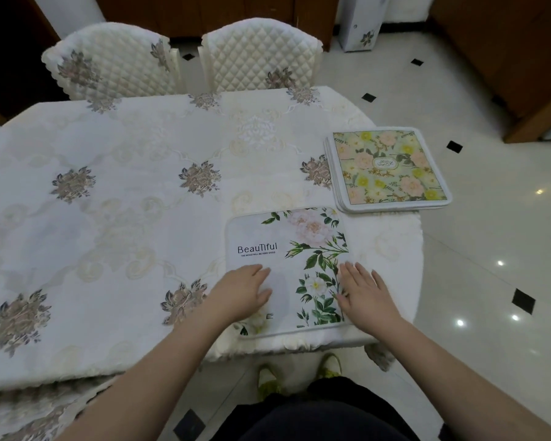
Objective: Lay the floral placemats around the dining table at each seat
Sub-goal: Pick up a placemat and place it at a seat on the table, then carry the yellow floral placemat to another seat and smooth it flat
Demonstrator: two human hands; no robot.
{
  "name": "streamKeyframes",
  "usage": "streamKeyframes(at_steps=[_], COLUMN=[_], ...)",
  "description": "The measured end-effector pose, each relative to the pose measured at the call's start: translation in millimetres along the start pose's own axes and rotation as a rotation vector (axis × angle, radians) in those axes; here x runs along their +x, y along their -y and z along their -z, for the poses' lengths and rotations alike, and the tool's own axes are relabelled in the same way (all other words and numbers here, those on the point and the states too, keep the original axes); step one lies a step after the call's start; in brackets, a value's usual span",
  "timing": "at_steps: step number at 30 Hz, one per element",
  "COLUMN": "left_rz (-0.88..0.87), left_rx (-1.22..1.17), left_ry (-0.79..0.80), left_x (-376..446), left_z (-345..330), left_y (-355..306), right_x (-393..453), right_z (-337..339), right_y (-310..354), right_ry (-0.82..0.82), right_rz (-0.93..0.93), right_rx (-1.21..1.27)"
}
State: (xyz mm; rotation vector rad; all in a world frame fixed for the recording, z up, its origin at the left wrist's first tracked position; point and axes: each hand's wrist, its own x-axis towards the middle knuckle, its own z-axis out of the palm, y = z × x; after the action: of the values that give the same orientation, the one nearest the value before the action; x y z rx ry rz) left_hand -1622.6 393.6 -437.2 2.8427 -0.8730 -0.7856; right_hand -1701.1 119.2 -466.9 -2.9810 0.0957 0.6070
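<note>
A white floral placemat (287,246) printed with "Beautiful" lies flat at the table's near right edge. My left hand (245,291) rests palm down on its near left part, fingers spread. My right hand (365,292) lies flat on its right edge, fingers apart. A small stack of green and yellow floral placemats (387,168) sits further back at the right end of the table (124,192), partly overhanging the edge. Neither hand grips anything.
The table wears a cream embroidered cloth. Two quilted cream chairs (258,55) stand at the far side. A glossy tiled floor (490,265) with black diamonds lies to the right. My feet in green slippers (268,377) show under the table edge.
</note>
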Motion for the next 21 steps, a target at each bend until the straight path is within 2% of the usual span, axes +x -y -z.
streamKeyframes(at_steps=[7,12,16,21], left_rz=[-0.302,-0.311,-0.287,-0.350], left_rx=[0.031,0.066,0.114,0.202], left_ry=[-0.154,-0.120,-0.146,-0.199], left_x=[18,38,53,76], left_z=[13,36,47,46], left_y=[-55,-103,-150,-223], right_x=[-44,-75,-99,-133], right_z=[36,46,44,43], right_y=[-1,-29,-59,-107], right_ry=[-0.046,-0.145,-0.218,-0.270], right_rz=[-0.127,-0.215,-0.328,-0.469], right_rx=[0.105,0.145,0.186,0.212])
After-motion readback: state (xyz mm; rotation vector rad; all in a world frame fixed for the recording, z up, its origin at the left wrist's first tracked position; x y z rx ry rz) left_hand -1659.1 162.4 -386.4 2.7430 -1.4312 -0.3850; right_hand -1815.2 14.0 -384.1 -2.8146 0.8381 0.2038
